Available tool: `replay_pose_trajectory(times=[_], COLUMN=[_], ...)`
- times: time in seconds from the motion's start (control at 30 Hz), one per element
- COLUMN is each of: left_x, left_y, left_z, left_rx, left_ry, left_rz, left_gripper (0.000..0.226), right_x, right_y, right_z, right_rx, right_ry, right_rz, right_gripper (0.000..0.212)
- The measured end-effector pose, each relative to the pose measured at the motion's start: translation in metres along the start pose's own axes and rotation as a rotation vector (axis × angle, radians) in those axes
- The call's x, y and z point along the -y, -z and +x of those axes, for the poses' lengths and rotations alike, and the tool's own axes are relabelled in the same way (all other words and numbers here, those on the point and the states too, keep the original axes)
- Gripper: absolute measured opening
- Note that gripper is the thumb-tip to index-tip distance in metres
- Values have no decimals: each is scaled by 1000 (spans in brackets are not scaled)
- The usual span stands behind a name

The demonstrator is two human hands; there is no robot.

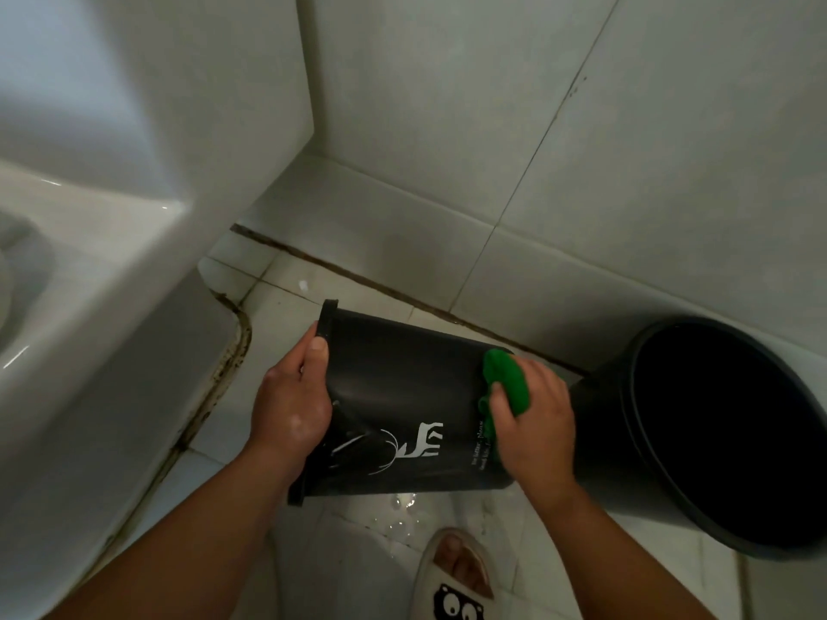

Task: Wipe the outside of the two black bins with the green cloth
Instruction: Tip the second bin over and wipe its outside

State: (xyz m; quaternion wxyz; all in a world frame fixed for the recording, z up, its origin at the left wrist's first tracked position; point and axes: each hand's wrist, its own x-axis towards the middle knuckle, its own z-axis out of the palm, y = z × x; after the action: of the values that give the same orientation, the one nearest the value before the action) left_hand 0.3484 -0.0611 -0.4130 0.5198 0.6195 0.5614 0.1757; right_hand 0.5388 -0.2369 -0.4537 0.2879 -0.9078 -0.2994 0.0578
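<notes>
A small black bin (398,396) with a white deer print is held on its side above the floor, its rim to the left. My left hand (291,396) grips that rim, thumb on the outer wall. My right hand (532,422) presses a bunched green cloth (505,378) against the bin's wall near its base end. A second, larger black bin (707,436) stands upright on the floor to the right, its mouth open and dark inside.
A white toilet (89,306) fills the left side. Tiled walls (581,149) rise behind the bins. The white floor tiles (402,516) below the held bin are wet. My foot in a white slipper (456,575) is at the bottom.
</notes>
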Motion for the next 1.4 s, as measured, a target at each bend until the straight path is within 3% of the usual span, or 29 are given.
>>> replay_pose_trajectory(times=[0.2,0.3,0.57,0.83,0.9,1.0,1.07,1.23,1.33,1.4], left_x=[16,14,10,8,7,8,8,10,12,13], left_y=[4,1,2,6,7,4,3,2,0,0], left_z=[-27,-27,-7,3,0,-5,-7,-1,1,1], left_rx=[72,74,72,126,112,99,76,48,50,23], left_ry=[-51,-15,97,108,84,81,89,82,41,5], left_rz=[-41,-88,-209,-213,-191,-186,-199,-169,-110,-80], left_gripper=[49,44,36,39,38,40,39,42,45,45], right_x=[20,39,133,88,94,115,126,115,96,85], right_y=[-5,-8,-54,-35,-35,-45,-52,-45,-42,-38], right_z=[23,37,44,-18,-5,33,41,-34,-36,-19], right_rx=[-33,60,415,496,498,395,341,311,312,292], right_ry=[-41,-42,477,942,906,500,377,633,812,695], right_rz=[-48,-168,184,129,123,168,120,170,52,-28], right_gripper=[44,42,37,37,39,40,39,43,48,52])
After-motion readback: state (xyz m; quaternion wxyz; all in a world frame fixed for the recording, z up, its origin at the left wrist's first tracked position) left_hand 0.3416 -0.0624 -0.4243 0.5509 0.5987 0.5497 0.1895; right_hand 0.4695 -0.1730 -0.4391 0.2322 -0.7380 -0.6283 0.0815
